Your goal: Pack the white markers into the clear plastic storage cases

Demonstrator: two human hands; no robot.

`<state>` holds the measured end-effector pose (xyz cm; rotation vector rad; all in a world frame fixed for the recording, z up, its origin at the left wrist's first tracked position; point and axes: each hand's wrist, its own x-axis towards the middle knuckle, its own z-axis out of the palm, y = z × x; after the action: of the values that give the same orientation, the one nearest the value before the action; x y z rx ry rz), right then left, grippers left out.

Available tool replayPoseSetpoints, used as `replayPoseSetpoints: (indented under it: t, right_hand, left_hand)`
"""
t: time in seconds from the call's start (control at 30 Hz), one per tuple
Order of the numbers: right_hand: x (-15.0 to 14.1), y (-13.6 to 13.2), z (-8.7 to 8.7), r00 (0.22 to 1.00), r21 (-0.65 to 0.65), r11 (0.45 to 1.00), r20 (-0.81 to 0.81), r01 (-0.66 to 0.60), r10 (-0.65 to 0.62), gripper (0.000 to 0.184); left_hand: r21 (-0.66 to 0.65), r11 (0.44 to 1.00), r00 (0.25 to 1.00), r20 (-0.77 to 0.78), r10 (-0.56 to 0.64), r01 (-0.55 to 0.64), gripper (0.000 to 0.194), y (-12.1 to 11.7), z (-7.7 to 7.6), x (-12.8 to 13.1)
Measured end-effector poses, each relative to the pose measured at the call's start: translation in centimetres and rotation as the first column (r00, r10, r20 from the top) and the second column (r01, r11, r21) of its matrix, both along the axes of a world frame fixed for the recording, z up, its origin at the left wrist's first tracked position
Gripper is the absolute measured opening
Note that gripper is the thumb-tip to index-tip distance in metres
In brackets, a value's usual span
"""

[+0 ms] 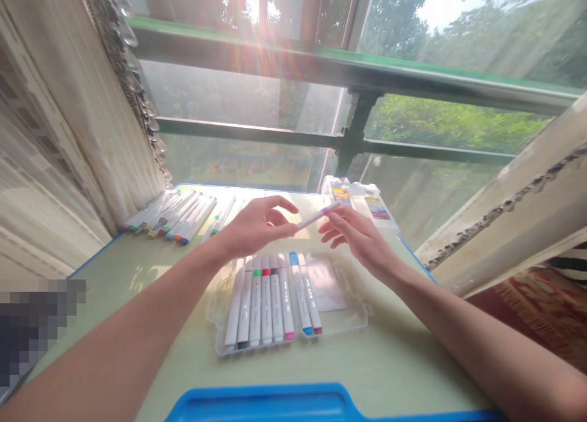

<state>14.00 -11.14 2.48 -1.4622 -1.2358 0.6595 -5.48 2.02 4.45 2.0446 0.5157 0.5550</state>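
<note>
A white marker with a purple band (316, 216) is raised over the table, slanting up to the right. The thumb and fingers of my right hand (358, 233) pinch its upper right end. My left hand (254, 226) is at the lower left end, thumb and index finger apart; the thumb tip is at the marker's end, and I cannot tell whether it touches. Below both hands lies a clear plastic case (339, 324) holding a row of white markers (268, 303) with green, red, black, blue and pink markings. The right part of the case holds no markers.
Several more markers (183, 217) lie at the table's back left. A clear case with labels (367, 208) stands at the back right. The pale green table (183, 348) has a blue edge and a blue tray (266, 403) in front. Curtains (68, 134) hang beside the window.
</note>
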Motion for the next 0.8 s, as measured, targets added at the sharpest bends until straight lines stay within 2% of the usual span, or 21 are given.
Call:
replayPoseSetpoints:
  t: [0.1, 0.23, 0.4, 0.57, 0.7, 0.8]
  right_hand:
    - [-0.01, 0.12, 0.04, 0.994, 0.052, 0.999, -0.107, 0.012, -0.006, 0.039]
    - [-0.11, 0.19, -0.08, 0.987, 0.137, 0.990, -0.162, 0.015, 0.008, 0.033]
    - [-0.05, 0.25, -0.13, 0.976, 0.130, 0.991, -0.206, -0.037, 0.063, 0.028]
    - [0.08, 0.18, -0.14, 0.981, 0.041, 0.999, -0.193, -0.011, 0.018, 0.033]
    - [0.10, 0.19, -0.25, 0.981, 0.098, 0.995, -0.194, 0.006, 0.013, 0.029]
    - [0.11, 0.21, -0.30, 0.979, 0.145, 0.989, -0.205, 0.018, 0.012, 0.026]
  left_hand:
    - [0.003, 0.999, 0.998, -0.026, -0.053, 0.053, 0.032, -0.16, -0.04, -0.04]
    - [-0.043, 0.993, 0.994, -0.018, -0.111, 0.110, 0.032, -0.02, -0.40, -0.02]
    - [-0.053, 0.996, 0.997, 0.023, -0.071, 0.073, 0.029, 0.20, -0.56, 0.00]
    - [-0.063, 0.997, 0.990, 0.137, -0.026, 0.035, 0.028, 0.53, -0.67, 0.05]
    - [-0.007, 1.000, 0.990, 0.144, 0.000, 0.001, 0.027, 0.54, -0.63, 0.10]
    - [-0.039, 0.999, 0.995, 0.092, -0.026, 0.030, 0.027, 0.29, -0.39, 0.04]
